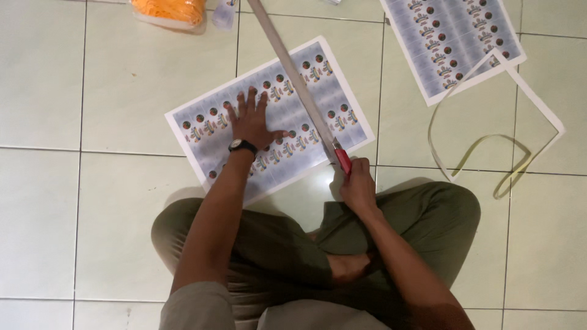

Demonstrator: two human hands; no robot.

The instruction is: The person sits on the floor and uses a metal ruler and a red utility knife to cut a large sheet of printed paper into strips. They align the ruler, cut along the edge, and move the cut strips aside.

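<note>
I sit cross-legged on a tiled floor. My left hand (251, 120), with a dark wristwatch, presses flat with spread fingers on a printed sheet (215, 131) of small repeated labels. A long grey metal ruler (292, 72) lies diagonally across the sheet, just right of that hand. My right hand (358, 183) grips a red-handled cutter (342, 159), whose blade end meets the near end of the ruler at the sheet's lower edge.
A second printed sheet (455, 36) lies at the top right, with a long thin cut-off paper strip (531, 101) curling beside it. An orange bundle in clear plastic (170, 12) sits at the top edge. My knees (446, 208) flank the work.
</note>
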